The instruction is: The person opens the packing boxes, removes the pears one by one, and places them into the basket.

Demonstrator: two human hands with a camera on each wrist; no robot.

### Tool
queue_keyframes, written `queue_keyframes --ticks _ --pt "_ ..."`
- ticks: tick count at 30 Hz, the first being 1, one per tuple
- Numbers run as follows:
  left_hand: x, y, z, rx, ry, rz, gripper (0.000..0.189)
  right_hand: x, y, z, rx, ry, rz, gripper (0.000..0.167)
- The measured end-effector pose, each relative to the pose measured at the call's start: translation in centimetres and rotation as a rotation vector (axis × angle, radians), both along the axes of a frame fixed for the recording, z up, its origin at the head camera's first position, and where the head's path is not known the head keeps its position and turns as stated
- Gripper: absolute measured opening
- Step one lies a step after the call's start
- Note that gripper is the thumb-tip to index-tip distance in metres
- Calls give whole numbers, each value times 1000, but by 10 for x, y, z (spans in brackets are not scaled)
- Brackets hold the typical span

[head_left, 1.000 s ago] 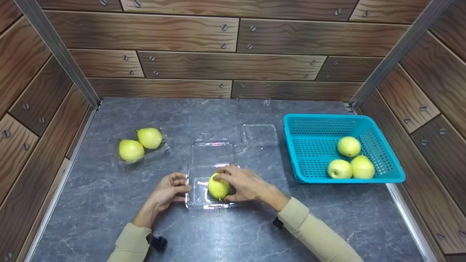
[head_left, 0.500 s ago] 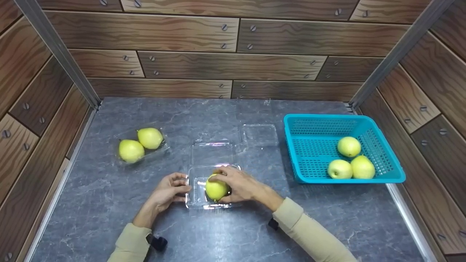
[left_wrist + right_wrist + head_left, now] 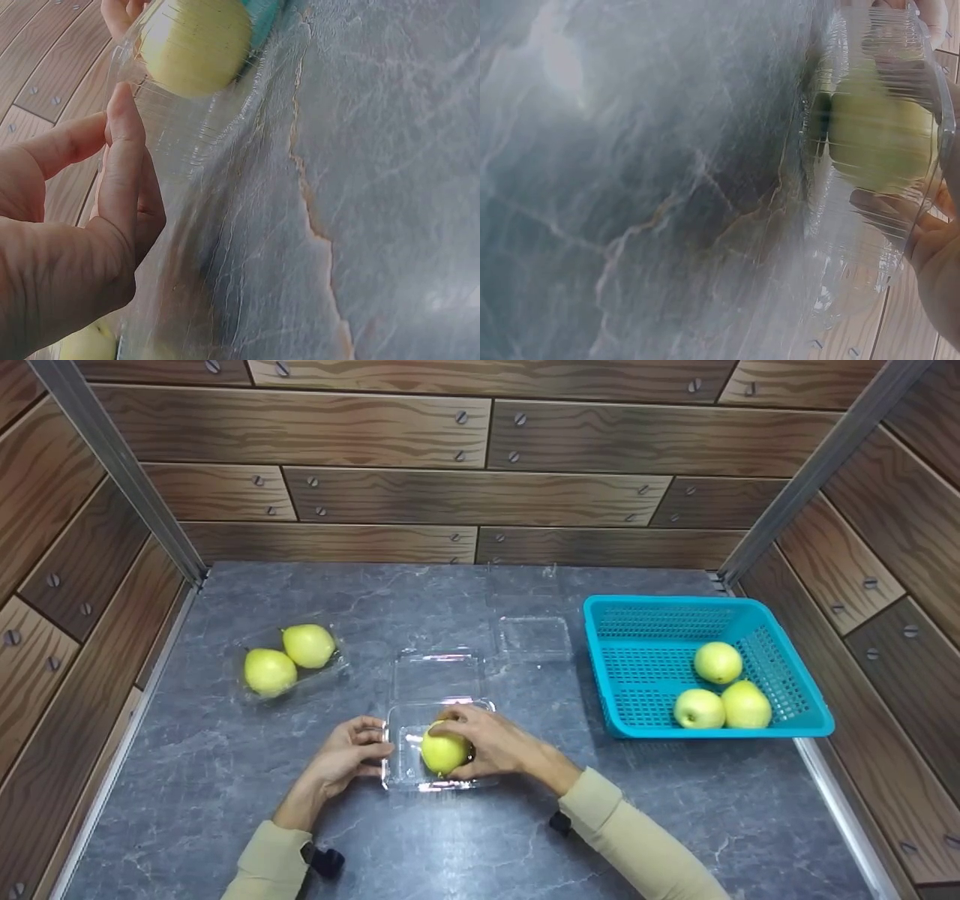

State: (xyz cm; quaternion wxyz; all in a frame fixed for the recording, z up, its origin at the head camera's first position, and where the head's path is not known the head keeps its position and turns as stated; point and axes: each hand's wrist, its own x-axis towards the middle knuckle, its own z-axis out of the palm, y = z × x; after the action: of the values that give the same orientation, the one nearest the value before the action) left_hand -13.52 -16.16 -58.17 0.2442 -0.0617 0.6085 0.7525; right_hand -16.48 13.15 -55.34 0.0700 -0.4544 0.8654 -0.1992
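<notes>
A clear plastic clamshell container (image 3: 409, 781) lies with its lid (image 3: 439, 675) folded back, away from the person. Its left rim is held by the left hand (image 3: 337, 757), thumb at the edge and fingers along the outer side. Inside the container's right half, the right hand (image 3: 495, 742) grips a yellow-green pear (image 3: 444, 751) between thumb and fingers. Through the clear wall, the right wrist view shows this pear (image 3: 881, 131) low in the container. The left wrist view shows the left hand (image 3: 97, 202) with its fingertips at the container wall.
At right stands a turquoise basket (image 3: 630, 727) with several pears (image 3: 718, 663), loosely grouped. Another clear container (image 3: 251, 696) with two pears (image 3: 270, 671) sits at left. Behind the work, another open clear container (image 3: 534, 639) lies near the basket. Wood-patterned walls (image 3: 375, 495) enclose the table (image 3: 450, 847).
The right hand has shifted the pear slightly left inside the container, and its forearm followed. The left hand and the container have stayed in place.
</notes>
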Motion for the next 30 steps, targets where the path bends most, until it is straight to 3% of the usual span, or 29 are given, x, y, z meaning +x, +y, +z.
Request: queue_keyframes --ticks 11,30 --pt "0 1 1 5 7 -2 40 0 5 4 -25 38 -3 66" --pt "0 1 0 -3 22 5 39 -1 28 33 -74 190 -1 67"
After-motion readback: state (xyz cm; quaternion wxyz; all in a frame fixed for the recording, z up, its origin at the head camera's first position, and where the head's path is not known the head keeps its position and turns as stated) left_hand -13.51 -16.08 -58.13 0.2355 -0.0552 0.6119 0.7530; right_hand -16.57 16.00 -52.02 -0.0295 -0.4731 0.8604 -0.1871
